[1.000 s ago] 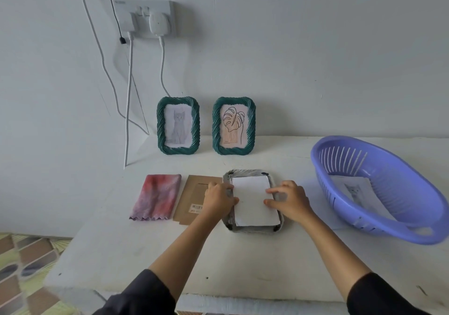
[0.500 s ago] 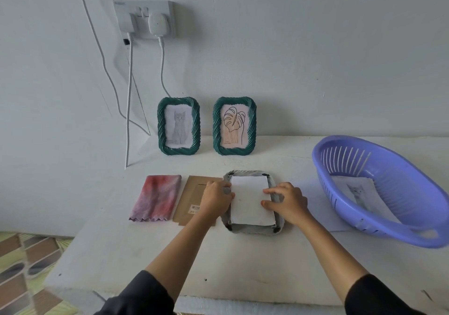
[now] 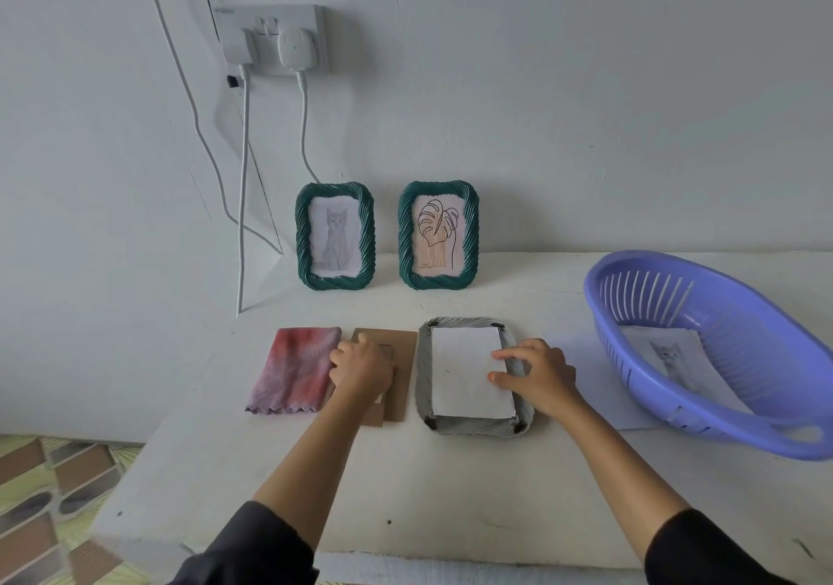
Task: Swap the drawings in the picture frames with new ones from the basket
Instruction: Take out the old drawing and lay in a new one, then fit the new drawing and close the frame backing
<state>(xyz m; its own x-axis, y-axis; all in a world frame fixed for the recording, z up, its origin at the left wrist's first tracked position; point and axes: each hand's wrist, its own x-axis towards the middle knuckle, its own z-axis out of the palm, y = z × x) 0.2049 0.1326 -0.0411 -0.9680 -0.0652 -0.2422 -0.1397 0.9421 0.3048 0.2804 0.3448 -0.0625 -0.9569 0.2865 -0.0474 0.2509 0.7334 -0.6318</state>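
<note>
A picture frame (image 3: 478, 426) lies face down on the white table, with a white sheet (image 3: 464, 372) resting in its back. My right hand (image 3: 536, 375) presses fingertips on the sheet's right edge. My left hand (image 3: 360, 368) rests on the brown cardboard backing board (image 3: 401, 381) to the left of the frame; whether it grips the board I cannot tell. Two green frames stand against the wall, one with a cat drawing (image 3: 334, 236), one with a leaf drawing (image 3: 438, 236). A purple basket (image 3: 676, 296) at right holds a cat drawing (image 3: 667, 354).
A folded pink cloth (image 3: 295, 370) lies left of the backing board. A loose white sheet (image 3: 599, 386) lies under the basket's near side. White cables (image 3: 243, 187) hang from a wall socket (image 3: 270, 39) down past the table's left edge. The table's front edge (image 3: 405, 562) is near me.
My left hand has left the face-down frame's left edge and moved left onto the cardboard backing board. My right hand stays on the sheet's right side.
</note>
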